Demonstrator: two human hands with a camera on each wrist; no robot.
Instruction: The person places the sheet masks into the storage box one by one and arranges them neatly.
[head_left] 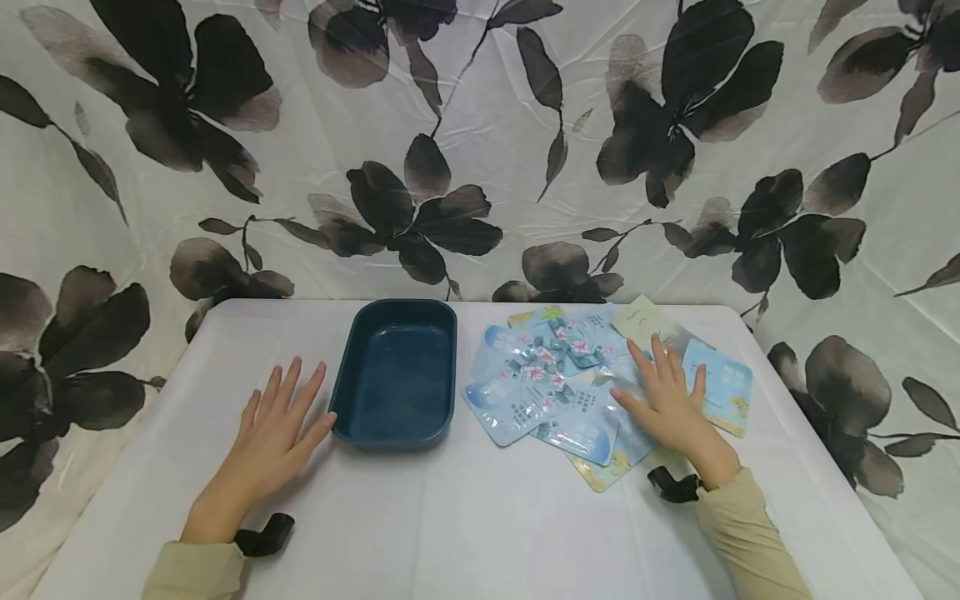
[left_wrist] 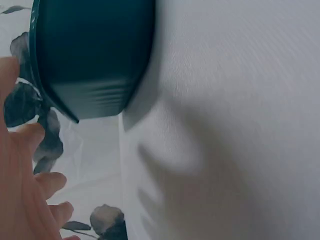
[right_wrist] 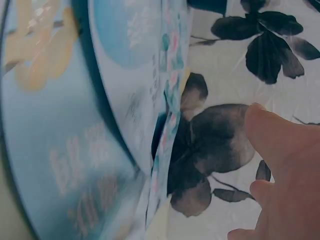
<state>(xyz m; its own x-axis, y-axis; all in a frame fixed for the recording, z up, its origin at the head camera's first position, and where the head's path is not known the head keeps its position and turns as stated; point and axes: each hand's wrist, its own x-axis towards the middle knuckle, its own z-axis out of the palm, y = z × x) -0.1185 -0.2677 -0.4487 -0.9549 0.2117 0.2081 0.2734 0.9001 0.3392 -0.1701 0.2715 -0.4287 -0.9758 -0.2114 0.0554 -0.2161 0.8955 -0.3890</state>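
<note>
A dark teal rectangular plastic basin (head_left: 393,439) stands on the white table, left of a spread heap of flat face mask sachets (head_left: 510,408). My left hand (head_left: 273,437) hovers with spread fingers at the basin's left side, its thumb close to the wall; the left wrist view shows the hand apart from the basin (left_wrist: 95,60) and its shadow on the cloth. Over the right part of the heap is my right hand (head_left: 671,404), fingers spread, holding nothing. In the right wrist view that hand (right_wrist: 290,175) is raised above the overlapping light-blue sachets (right_wrist: 60,140).
One blue sachet (head_left: 716,387) lies at the right end of the heap, and a pale yellow-green one (head_left: 645,321) at its back. Behind the table's far edge hangs a white curtain (head_left: 525,150) with dark flowers. Black wrist cameras (head_left: 266,536) sit below both hands.
</note>
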